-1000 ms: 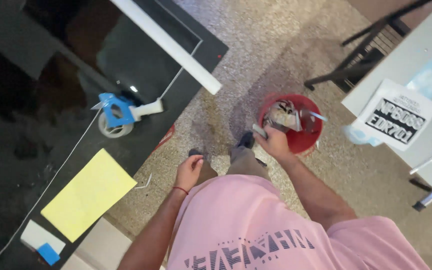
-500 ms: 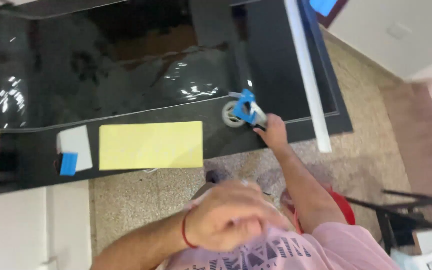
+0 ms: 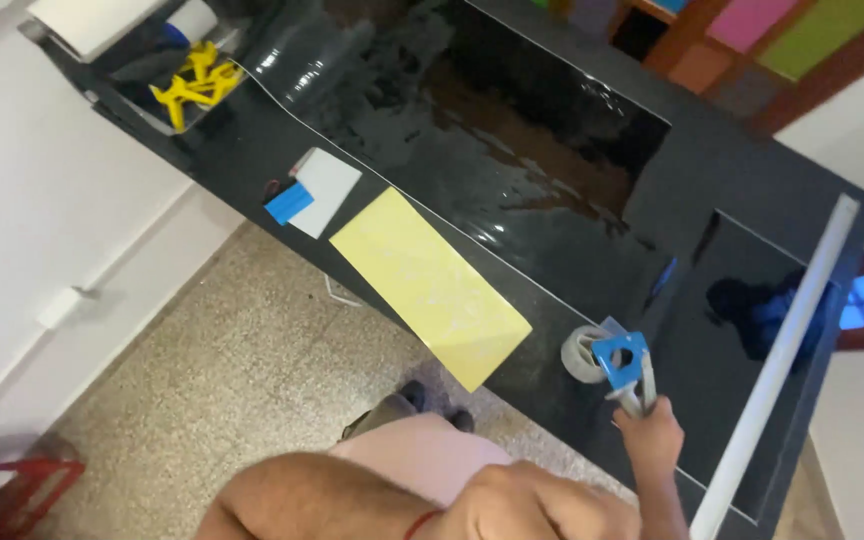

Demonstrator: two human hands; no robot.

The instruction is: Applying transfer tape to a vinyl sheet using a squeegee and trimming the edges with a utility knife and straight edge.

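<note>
Tape dispenser (image 3: 617, 362) handle gripped by right hand (image 3: 649, 438) fingers; left hand (image 3: 537, 507) loosely curled, holding nothing.

A flat yellow rectangular sheet (image 3: 430, 283) lies slantwise near the front edge of the black worktop (image 3: 752, 190), blank on the side that shows. Just beyond its far end lies a small white card (image 3: 325, 190), with a blue block (image 3: 288, 203) touching its near corner. No printed label, sign or lit screen can be made out; the dark glossy panel (image 3: 512, 150) set in the worktop only reflects the room.
</note>
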